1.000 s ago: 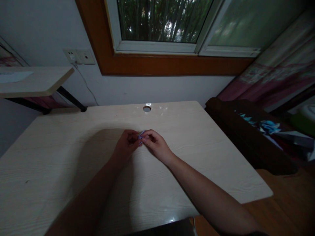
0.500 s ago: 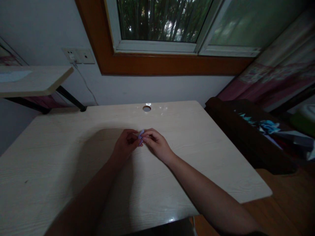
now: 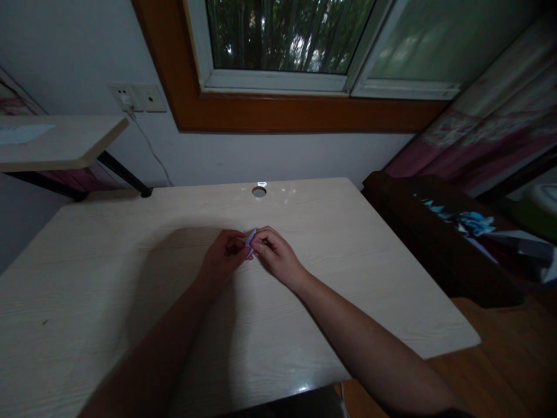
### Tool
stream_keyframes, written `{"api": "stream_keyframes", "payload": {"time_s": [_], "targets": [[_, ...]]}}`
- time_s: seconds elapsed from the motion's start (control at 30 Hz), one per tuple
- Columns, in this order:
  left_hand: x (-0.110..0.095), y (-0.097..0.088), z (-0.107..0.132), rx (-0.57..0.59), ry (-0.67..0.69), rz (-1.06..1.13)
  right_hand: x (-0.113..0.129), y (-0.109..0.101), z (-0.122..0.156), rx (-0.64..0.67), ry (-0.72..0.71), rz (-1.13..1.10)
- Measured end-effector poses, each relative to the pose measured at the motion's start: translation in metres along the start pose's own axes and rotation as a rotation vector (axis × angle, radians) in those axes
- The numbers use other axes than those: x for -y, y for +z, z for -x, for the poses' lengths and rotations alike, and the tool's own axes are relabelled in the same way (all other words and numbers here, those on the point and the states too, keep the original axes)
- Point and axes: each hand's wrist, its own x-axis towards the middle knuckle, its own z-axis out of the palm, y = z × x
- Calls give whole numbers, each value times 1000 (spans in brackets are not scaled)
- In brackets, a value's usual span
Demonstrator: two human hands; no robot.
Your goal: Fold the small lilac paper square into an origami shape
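Note:
A small purple piece of paper [image 3: 250,238] is pinched between both hands over the middle of a pale wooden desk [image 3: 130,273]. My left hand [image 3: 224,255] closes its fingertips on the paper's left side. My right hand [image 3: 276,255] pinches it from the right, fingers curled. Most of the paper is hidden by the fingers, and its shape cannot be made out.
A round cable hole [image 3: 259,191] sits near the desk's far edge. A second tabletop [image 3: 56,142] stands at the left under wall sockets [image 3: 137,97]. A dark wooden piece of furniture [image 3: 439,244] with colourful items stands right of the desk. A window [image 3: 287,40] is ahead.
Both hands stay together on the purple paper. The fingers have shifted only slightly and the view has tilted a little.

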Motion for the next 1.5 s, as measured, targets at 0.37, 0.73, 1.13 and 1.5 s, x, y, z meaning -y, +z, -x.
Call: {"api": "stream_keyframes", "payload": {"time_s": [0.37, 0.73, 1.13, 1.5], "targets": [[0, 0, 1, -20, -19, -7, 3, 0, -1, -18, -20, 20], [-6, 1, 4, -65, -21, -162, 9, -2, -3, 0, -51, 69], [-2, 0, 2, -70, -44, -132, 10, 1, 0, -54, -26, 65], [-1, 0, 1, -80, -62, -137, 8, 5, 1, -83, 56, -15]]}}
